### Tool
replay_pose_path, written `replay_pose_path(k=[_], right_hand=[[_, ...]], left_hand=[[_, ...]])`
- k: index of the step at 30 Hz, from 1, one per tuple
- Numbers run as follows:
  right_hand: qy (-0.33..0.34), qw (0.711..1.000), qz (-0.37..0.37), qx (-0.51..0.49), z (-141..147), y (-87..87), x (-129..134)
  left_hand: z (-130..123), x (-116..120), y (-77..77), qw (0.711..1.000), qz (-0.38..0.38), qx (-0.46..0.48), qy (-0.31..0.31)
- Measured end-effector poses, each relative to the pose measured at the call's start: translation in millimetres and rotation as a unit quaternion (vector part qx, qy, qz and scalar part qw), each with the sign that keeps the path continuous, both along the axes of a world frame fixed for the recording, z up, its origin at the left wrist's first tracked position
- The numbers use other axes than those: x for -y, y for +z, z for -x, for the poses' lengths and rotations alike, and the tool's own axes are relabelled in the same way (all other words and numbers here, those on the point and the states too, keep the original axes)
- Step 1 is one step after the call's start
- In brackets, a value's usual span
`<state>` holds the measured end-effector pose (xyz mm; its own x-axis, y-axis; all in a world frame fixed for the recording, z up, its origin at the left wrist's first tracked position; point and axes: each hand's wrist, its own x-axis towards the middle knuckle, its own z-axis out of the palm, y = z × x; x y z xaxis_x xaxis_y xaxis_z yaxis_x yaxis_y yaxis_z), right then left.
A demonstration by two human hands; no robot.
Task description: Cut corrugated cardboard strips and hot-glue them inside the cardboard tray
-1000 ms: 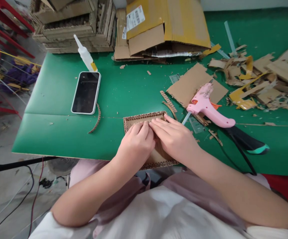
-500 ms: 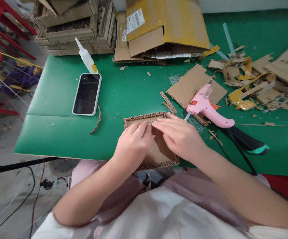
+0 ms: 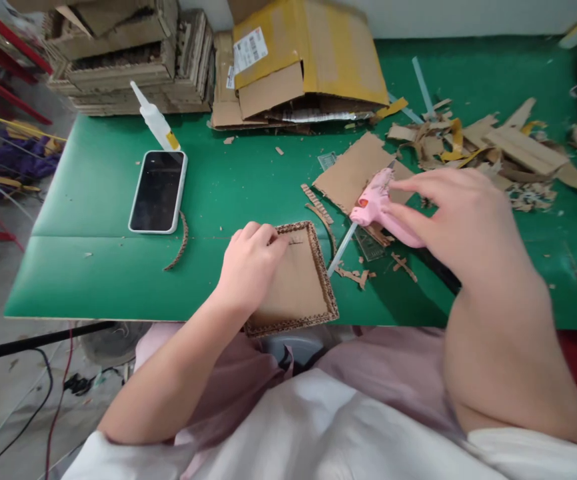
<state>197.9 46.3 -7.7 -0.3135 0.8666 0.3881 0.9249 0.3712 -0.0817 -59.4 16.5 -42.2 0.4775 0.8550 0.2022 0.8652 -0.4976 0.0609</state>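
Observation:
A shallow cardboard tray point(image 3: 298, 280) with corrugated edges lies at the table's front edge. Over its left side rests my left hand point(image 3: 252, 263), fingers curled at the upper left rim; a small strip may be under the fingertips, but I cannot make it out. My right hand point(image 3: 448, 213) is at the pink glue gun point(image 3: 381, 207), thumb and fingers apart on either side of its body. A clear glue stick point(image 3: 342, 250) sticks out of the gun toward the tray. Cardboard strips point(image 3: 318, 203) lie between tray and gun.
A phone point(image 3: 158, 192) and a white bottle point(image 3: 155, 123) are on the green table point(image 3: 93, 280) at left. Behind stand stacked cardboard trays point(image 3: 123, 73) and a yellow-taped box point(image 3: 338, 60). Cardboard scraps point(image 3: 523, 150) litter the right. A flat cardboard piece point(image 3: 348, 170) lies beneath the gun.
My right hand has left the tray and moved right to the glue gun, which now lies slightly turned. My left hand remains at the tray. The whole view has shifted a little.

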Motion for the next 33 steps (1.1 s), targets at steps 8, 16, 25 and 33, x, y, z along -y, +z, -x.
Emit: replay_pose_path(k=[8, 16, 25, 33], right_hand=[[-0.046, 0.992, 0.087, 0.073, -16.0, -18.9, -1.4], [-0.147, 0.972, 0.168, 0.074, -3.7, -18.8, -4.0], [-0.251, 0.913, 0.167, -0.276, -30.3, 44.4, 10.3], [-0.199, 0.86, 0.168, -0.438, -63.5, 45.2, 12.3]], left_hand=[[-1.4, -16.1, -0.9, 1.0, -0.006, 0.02, 0.018], [0.1, -23.1, -2.4, 0.999, 0.006, 0.024, 0.043], [-10.3, -35.1, -1.0, 0.996, 0.021, 0.038, 0.082], [66.1, -15.3, 32.8, 0.952, -0.066, 0.112, 0.277]])
